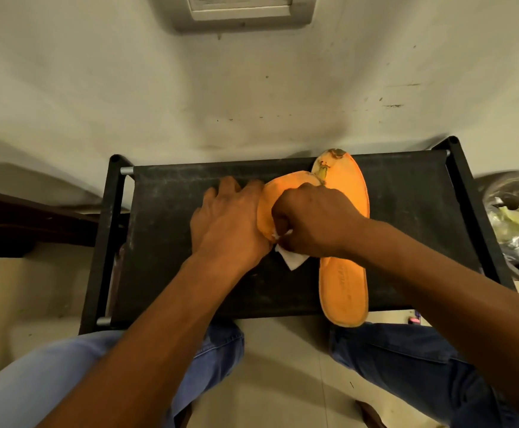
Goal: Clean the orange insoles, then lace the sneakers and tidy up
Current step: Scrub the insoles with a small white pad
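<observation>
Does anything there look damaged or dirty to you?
Yes. The long orange insole on the black rack has dark, worn, stained patches at its far tip. The right hand holds a white tissue.

Faint printed lettering on the heel end of the flat orange insole [343, 282], running lengthwise — too blurred to read, no other text, label, number or sign legible anywhere in view
</observation>
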